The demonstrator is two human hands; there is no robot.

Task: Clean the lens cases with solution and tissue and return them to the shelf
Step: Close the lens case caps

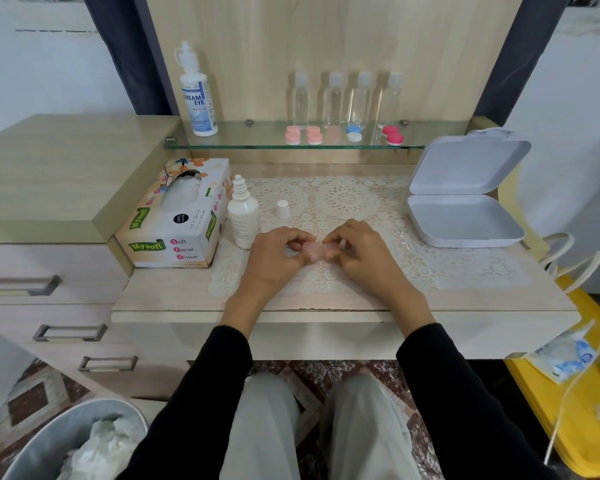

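pinching pale pink lens case (315, 250), long axis left-right, both hands

A home dressing-table nook: wooden drawers (49, 285), a glass shelf (257, 142), lace mat (343, 202) and patterned carpet (32, 393).

- Lens case (313, 250), centre: pale pink plastic, translucent, smooth.
- Lace mat (347, 199) under it: cream openwork, textured; cloth or vinyl cannot be told.
- Tissue box (174, 220), 9 o'clock: printed card, slight sheen.
- Dropper bottle (243, 216), 10 o'clock: white plastic, smooth, matt.
- Hinged box (465, 220), 2 o'clock: pale grey plastic, matt.
- Shelf (257, 138), 12 o'clock: clear glass, glossy.
- Back panel (326, 36), 12 o'clock: wood-grain, matt.
- Bin (45, 441), 7 o'clock: grey metal, dull sheen.
- Drawer handles (70, 332), 8 o'clock: brushed metal.
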